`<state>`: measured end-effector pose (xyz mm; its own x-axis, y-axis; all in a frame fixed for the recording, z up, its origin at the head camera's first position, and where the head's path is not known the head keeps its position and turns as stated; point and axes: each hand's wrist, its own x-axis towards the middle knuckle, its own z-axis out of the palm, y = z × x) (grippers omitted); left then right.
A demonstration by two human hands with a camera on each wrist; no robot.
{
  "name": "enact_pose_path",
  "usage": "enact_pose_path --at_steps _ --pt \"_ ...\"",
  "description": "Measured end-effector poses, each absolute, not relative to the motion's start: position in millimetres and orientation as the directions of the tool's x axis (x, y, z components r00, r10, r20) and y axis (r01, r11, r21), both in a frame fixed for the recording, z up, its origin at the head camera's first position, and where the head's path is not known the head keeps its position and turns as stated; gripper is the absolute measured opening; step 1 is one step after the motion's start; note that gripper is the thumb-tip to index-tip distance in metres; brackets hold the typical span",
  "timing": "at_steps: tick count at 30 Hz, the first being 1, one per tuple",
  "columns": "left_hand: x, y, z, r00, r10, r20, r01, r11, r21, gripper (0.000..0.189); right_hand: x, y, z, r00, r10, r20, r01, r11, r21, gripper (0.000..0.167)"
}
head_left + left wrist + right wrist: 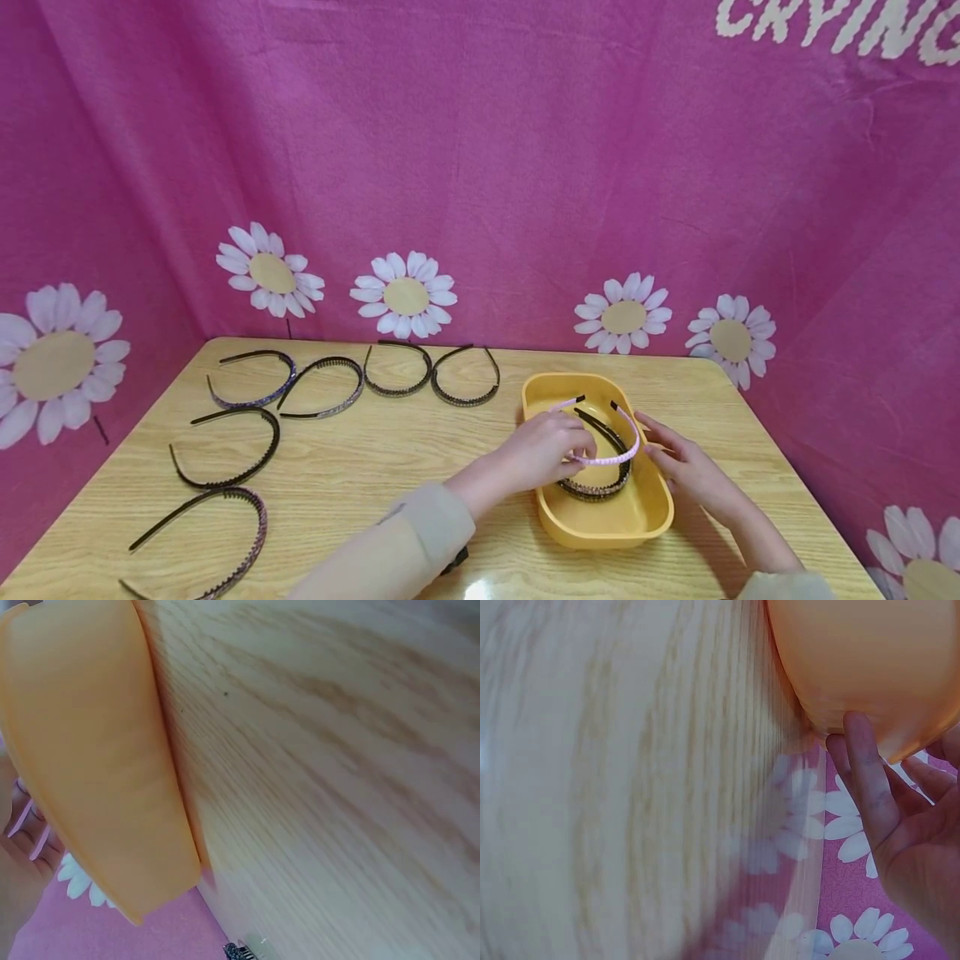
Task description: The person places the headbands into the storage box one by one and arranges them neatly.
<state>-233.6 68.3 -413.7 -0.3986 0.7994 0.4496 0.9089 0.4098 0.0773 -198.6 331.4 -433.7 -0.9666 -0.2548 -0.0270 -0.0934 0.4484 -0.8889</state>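
A yellow plastic tub (603, 537) stands on the right half of the table. My left hand (549, 450) reaches over its left rim and grips a pink headband (611, 461), whose dark-tipped ends point away from me. Beneath it, dark toothed headbands (597, 493) lie in the tub, overlapping so that I cannot tell how many. My right hand (693, 473) is at the tub's right side, its fingers extended against the wall. In the right wrist view the extended fingers (866, 769) touch the tub (862, 660). The tub's wall fills the left of the left wrist view.
Several dark headbands lie spread on the table (360, 467): a purple-pink one (261, 533) at front left, a blue one (258, 402) at back left, and a black one (465, 402) nearest the tub. A pink cloth with daisies (480, 167) hangs behind.
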Motion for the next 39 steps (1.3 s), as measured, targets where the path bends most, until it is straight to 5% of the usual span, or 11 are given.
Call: enact_pose_path --at_steps 13,39 --pt "-236.4 77.6 -422.0 -0.495 0.827 0.268 0.865 0.439 0.245 0.01 -198.5 331.1 -433.0 -0.962 -0.271 -0.031 -0.093 0.435 -0.896 0.056" --pt "-237.7 84.6 -421.7 -0.521 0.848 0.101 0.837 0.483 0.258 0.013 -198.7 331.2 -434.3 -0.957 -0.289 -0.027 -0.098 0.411 -0.906 0.057"
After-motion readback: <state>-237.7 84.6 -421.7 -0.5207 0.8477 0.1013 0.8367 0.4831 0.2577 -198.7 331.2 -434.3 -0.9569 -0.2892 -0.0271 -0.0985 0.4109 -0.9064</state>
